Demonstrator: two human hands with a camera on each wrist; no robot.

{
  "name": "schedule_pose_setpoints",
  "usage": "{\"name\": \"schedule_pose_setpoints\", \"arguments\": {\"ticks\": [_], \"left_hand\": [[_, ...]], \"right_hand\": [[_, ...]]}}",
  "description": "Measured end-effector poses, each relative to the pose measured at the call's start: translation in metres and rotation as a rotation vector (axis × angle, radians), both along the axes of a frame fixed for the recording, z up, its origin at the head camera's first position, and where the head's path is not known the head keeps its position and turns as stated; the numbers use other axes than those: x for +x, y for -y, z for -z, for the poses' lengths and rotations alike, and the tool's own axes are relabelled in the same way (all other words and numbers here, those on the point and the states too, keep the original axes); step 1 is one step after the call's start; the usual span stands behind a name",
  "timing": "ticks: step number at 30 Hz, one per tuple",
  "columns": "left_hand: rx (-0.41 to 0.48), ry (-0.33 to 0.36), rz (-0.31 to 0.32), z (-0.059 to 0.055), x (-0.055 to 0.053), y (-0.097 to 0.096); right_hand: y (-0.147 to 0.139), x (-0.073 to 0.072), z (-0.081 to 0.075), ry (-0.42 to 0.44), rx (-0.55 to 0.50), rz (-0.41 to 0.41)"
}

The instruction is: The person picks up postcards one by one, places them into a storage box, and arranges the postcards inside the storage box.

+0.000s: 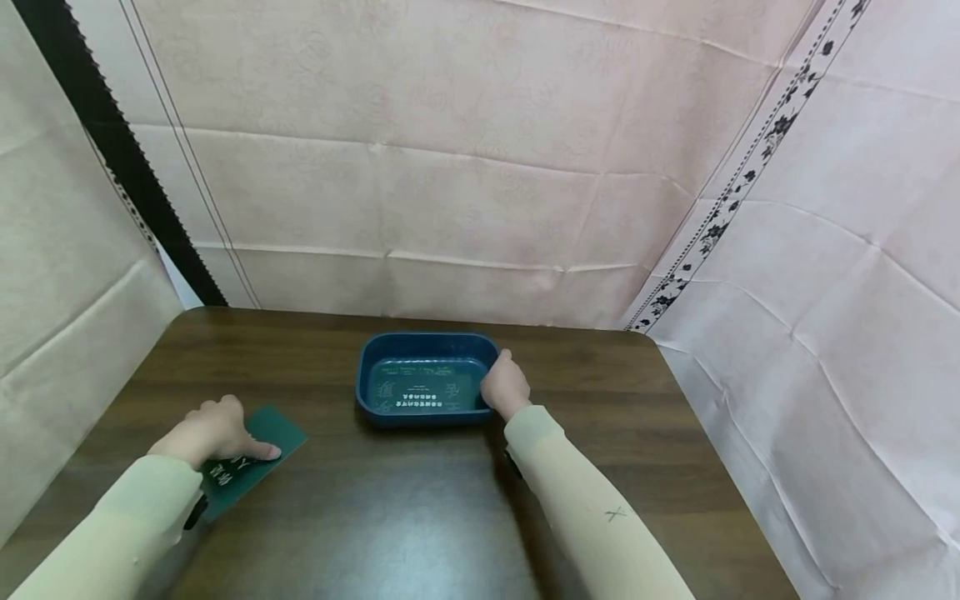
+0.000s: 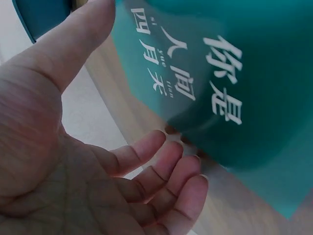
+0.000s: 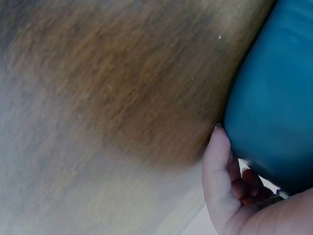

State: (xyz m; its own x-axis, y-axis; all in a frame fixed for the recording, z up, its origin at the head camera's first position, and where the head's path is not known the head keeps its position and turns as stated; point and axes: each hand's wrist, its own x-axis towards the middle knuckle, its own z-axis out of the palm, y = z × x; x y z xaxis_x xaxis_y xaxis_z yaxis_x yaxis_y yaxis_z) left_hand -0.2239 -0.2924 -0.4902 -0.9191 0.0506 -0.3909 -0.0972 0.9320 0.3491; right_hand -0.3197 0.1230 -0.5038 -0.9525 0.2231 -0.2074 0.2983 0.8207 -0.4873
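A dark blue tray (image 1: 429,418) stands on the wooden table. Inside it lies a flat green piece with white writing (image 1: 417,388). At the tray's right end my right hand (image 1: 506,385) grips the wall. The right wrist view has its curled fingers against the blue outer side (image 3: 274,98). To the left, my left hand (image 1: 213,433) is over a thin green booklet (image 1: 279,433) with white Chinese characters. Its thumb reaches across the cover. In the left wrist view the other fingers (image 2: 188,183) are loosely bent by the booklet's edge; firm contact cannot be made out.
The brown wooden table (image 1: 390,517) ends at a back edge against hanging pale cloth (image 1: 420,192). More cloth hangs at both sides, the right one (image 1: 847,333) near a black floral border. A black strip (image 1: 135,175) runs down the left corner.
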Motion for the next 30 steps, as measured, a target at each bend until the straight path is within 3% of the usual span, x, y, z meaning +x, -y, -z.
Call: {"name": "schedule_pose_setpoints", "arguments": {"ticks": [8, 20, 30], "left_hand": [[-0.022, 0.022, -0.012, 0.001, 0.001, 0.000], [-0.081, -0.002, 0.014, -0.001, 0.003, -0.004], [-0.084, 0.050, -0.086, -0.001, 0.000, -0.012]], "right_hand": [[0.000, 0.002, -0.002, 0.004, 0.009, 0.003], [0.003, 0.001, -0.005, 0.026, 0.010, 0.000], [0.001, 0.004, -0.004, 0.005, -0.009, -0.007]]}}
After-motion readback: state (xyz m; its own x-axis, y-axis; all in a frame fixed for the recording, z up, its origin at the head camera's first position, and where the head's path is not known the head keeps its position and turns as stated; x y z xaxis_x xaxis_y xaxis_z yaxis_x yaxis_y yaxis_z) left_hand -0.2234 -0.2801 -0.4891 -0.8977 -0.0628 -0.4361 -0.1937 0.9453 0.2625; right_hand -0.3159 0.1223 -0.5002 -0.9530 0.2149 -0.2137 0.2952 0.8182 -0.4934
